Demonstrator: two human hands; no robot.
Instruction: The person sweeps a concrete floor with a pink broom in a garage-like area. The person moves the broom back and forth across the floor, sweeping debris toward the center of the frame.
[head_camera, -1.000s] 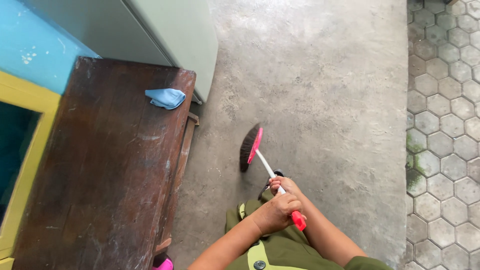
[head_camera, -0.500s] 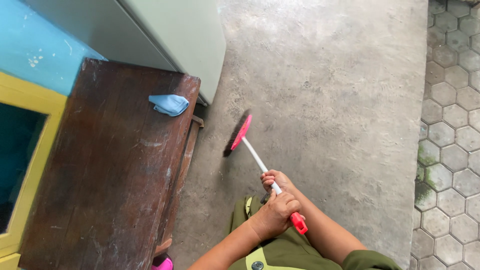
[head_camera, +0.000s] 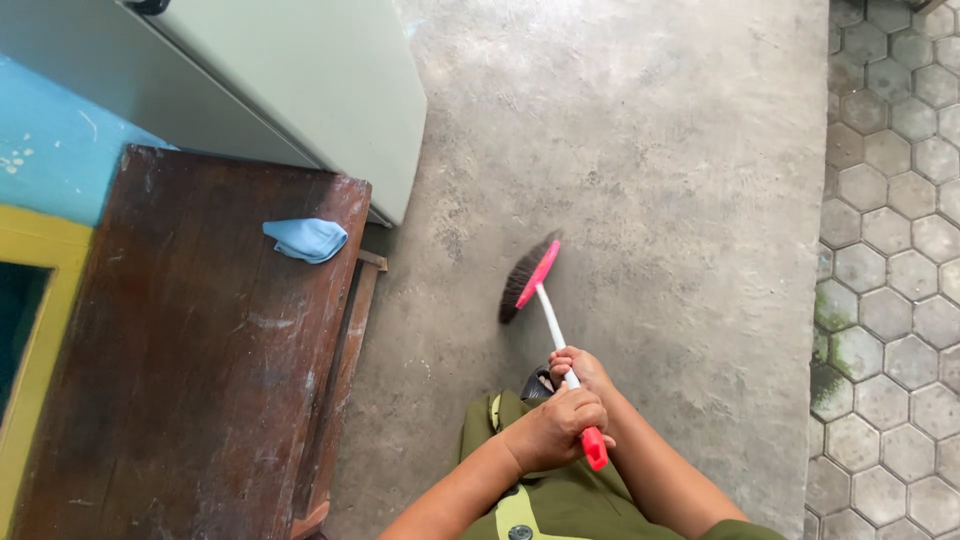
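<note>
Broom (head_camera: 545, 300), white shaft, pink head, dark bristles on concrete floor (head_camera: 650, 180), red handle end, left grip (head_camera: 553, 428) and right grip (head_camera: 578, 366) both closed around shaft, blue cloth (head_camera: 305, 240) at far edge of wooden surface (head_camera: 190, 380).

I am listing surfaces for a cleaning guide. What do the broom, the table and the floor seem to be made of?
Broom: head looks like glossy pink plastic with dark bristles, fibre unclear; smooth white handle, plastic or coated metal, red end grip. Both hands grip it, left hand, right hand. Table: dark varnished wood, visible grain, worn scuffs. Floor: bare grey concrete, matt and mottled.
</note>
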